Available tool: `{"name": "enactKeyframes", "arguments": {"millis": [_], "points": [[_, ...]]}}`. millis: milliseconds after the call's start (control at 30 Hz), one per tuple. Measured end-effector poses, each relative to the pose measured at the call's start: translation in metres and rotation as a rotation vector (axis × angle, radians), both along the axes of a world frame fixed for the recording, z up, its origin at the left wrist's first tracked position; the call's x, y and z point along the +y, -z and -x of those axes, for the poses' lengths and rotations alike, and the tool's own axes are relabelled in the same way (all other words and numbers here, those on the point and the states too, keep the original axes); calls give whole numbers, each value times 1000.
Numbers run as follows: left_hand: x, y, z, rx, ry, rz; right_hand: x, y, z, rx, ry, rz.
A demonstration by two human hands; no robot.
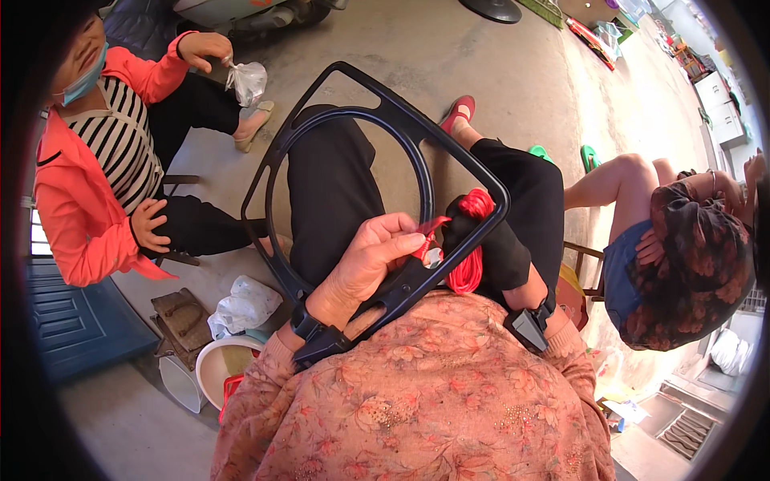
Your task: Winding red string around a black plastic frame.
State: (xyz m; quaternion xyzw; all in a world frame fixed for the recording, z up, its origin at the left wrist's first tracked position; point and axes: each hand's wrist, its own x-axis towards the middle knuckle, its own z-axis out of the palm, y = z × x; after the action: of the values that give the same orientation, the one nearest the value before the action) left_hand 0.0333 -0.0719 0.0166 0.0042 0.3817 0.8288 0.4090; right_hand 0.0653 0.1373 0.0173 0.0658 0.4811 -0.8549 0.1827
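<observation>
A black frame [473,170], square with rounded corners and a large round opening, lies tilted across my lap. My left hand [365,260] reaches through it, thumb and forefinger pinching the end of a red cord [435,224]. My right hand [501,255], in a black glove, is closed around a bundle of the same red cord [464,272] beside the frame's right side. Loops of the bundle stick out above and below the glove. Between my hands is a small pale, shiny piece [434,257] that I cannot make out. The right fingertips are partly hidden.
At left sits a person in a coral jacket [80,216], holding a small plastic bag [247,82]. Another person in dark floral clothing [690,264] sits close on the right. A white bucket [215,373] and a white plastic bag [245,306] stand on the floor by my left side.
</observation>
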Motion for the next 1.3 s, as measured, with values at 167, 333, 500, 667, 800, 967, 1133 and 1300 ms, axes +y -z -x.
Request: {"name": "enactKeyframes", "arguments": {"millis": [167,333,500,667,800,967,1133,1300], "points": [[2,-4,-1,14,-12,16,-1,-3,5,-27,-73,143],[2,-4,0,38,-4,22,15,6,0,203,-96,-268],[3,-3,0,54,-2,35,24,16,-5,96,-160,-209],[7,-2,1,-5,14,23,19,17,-2,167,-245,-432],[5,-2,5,4,40,70,16,9,-7,170,-83,-478],[6,-1,4,97,20,162,21,3,-2,-10,201,-290],[14,-2,1,18,81,134,9,10,34,480,287,-1004],[16,6,2,-38,110,65,-22,11,49,83,319,-111]]}}
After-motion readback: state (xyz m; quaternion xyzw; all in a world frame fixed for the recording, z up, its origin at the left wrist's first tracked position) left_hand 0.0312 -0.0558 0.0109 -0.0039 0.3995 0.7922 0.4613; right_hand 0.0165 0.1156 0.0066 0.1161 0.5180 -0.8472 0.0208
